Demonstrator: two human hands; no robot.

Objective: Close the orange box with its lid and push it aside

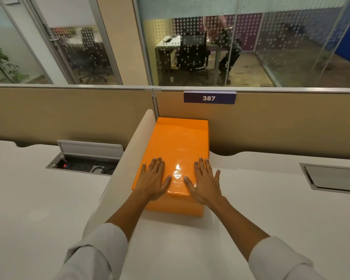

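The orange box lies on the white desk with its glossy orange lid on top, its far end against the tan partition. My left hand rests flat on the lid near the box's front left corner, fingers spread. My right hand lies flat on the lid at the front right, fingers spread, the outer fingers over the lid's right edge. Neither hand grips anything. The box's lower body shows below the lid at the front.
A low white divider runs along the box's left side. An open cable tray with sockets sits in the left desk. A closed grey hatch is at the right. White desk surface extends right of the box.
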